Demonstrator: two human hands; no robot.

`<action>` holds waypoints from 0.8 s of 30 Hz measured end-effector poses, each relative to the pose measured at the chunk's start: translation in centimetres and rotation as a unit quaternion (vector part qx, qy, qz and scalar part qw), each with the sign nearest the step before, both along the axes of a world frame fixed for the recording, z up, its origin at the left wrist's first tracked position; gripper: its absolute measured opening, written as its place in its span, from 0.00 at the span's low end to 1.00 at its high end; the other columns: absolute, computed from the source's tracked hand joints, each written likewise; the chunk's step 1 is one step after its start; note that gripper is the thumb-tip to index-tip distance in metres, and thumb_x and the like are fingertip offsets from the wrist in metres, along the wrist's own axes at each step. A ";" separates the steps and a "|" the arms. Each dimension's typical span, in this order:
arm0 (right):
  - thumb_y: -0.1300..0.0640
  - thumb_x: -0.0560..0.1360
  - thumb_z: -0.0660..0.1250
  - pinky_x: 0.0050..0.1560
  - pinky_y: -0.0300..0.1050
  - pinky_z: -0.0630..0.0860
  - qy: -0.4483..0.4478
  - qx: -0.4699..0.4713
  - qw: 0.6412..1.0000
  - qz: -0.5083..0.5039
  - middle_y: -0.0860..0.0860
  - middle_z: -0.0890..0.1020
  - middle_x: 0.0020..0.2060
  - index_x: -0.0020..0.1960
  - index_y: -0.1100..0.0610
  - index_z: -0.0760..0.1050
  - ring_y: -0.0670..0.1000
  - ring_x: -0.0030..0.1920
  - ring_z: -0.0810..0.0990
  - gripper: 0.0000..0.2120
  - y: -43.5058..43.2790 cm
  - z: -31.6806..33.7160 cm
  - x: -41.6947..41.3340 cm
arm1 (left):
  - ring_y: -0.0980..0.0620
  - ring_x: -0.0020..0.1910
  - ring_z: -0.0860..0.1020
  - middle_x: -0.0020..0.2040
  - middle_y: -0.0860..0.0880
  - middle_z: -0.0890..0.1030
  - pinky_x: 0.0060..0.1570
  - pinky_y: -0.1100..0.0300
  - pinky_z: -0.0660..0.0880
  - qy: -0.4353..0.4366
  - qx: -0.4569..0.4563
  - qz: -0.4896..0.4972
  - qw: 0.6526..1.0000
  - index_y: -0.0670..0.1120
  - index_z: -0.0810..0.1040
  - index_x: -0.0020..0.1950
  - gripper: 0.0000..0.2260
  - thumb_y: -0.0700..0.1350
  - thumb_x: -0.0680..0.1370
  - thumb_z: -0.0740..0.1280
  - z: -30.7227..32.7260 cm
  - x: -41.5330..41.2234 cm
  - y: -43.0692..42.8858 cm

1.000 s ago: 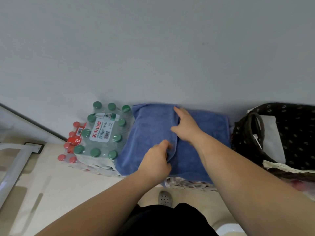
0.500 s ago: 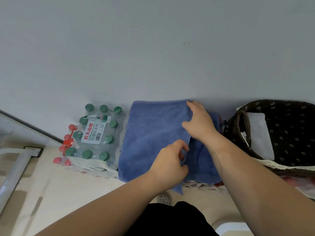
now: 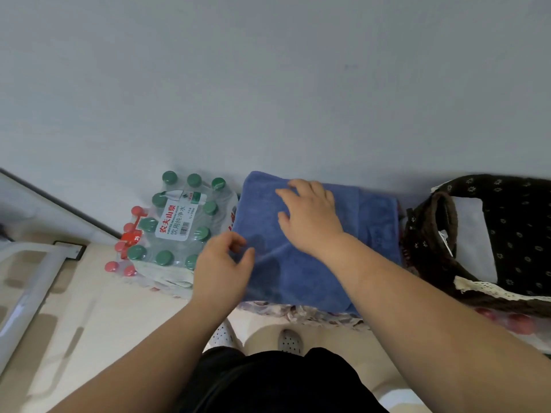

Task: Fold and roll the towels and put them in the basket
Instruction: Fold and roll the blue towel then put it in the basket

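1. Showing, head view: the blue towel [image 3: 298,263] lies folded flat on a floral cloth [image 3: 301,312], between the water-bottle pack [image 3: 179,222] and the dark basket [image 3: 507,228]; it is not yet rolled.
2. The right hand [image 3: 313,222] presses the towel, fingers [image 3: 298,186] spread straight. The left hand [image 3: 222,263] is at its left edge, fingers curled; a grip cannot be told.
3. Judged remaining: rolling and basketing. The white item [image 3: 468,234] in the basket is unidentified.

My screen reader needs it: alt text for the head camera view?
A person's right hand lies spread flat on a folded blue towel, the left hand loosely curled at its left edge. A pack of green-capped water bottles stands to the towel's left, a dark flowered basket to its right.
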State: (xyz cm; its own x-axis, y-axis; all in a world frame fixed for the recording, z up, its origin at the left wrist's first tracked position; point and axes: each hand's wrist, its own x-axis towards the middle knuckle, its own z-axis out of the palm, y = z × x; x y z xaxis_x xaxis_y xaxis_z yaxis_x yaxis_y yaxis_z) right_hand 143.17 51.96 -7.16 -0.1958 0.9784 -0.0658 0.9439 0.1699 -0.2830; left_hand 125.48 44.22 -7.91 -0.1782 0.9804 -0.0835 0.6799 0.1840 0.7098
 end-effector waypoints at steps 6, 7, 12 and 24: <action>0.37 0.82 0.51 0.71 0.61 0.57 -0.058 -0.097 0.990 0.090 0.57 0.55 0.78 0.78 0.41 0.57 0.63 0.74 0.56 0.26 2.4 -0.6 -6.3 | 0.49 0.49 0.76 0.51 0.50 0.78 0.48 0.56 0.72 0.067 -0.077 0.022 0.995 0.47 0.76 0.58 0.16 0.52 0.74 0.72 -1.5 -2.9 -0.4; 0.36 0.81 0.50 0.70 0.62 0.58 -0.074 -0.108 0.988 0.084 0.57 0.55 0.77 0.78 0.41 0.56 0.64 0.74 0.57 0.27 2.7 -0.8 -6.9 | 0.49 0.47 0.77 0.49 0.50 0.79 0.46 0.55 0.74 0.070 -0.092 0.016 0.993 0.48 0.76 0.56 0.14 0.53 0.74 0.72 -1.8 -2.9 -0.5; 0.34 0.80 0.50 0.67 0.62 0.61 -0.141 -0.093 0.984 0.061 0.58 0.60 0.73 0.75 0.44 0.64 0.64 0.70 0.60 0.27 4.0 -1.3 -8.2 | 0.52 0.37 0.75 0.38 0.52 0.77 0.36 0.56 0.73 0.077 -0.104 0.006 0.992 0.49 0.74 0.42 0.10 0.53 0.73 0.72 -2.2 -3.1 -0.7; 0.38 0.79 0.58 0.63 0.60 0.67 -0.054 -0.076 0.996 -0.004 0.55 0.67 0.69 0.70 0.58 0.68 0.60 0.67 0.65 0.29 4.3 -0.7 -9.7 | 0.52 0.33 0.73 0.32 0.51 0.76 0.38 0.54 0.71 -0.082 -0.142 -0.011 0.986 0.45 0.75 0.40 0.08 0.46 0.75 0.71 -1.3 -5.6 0.2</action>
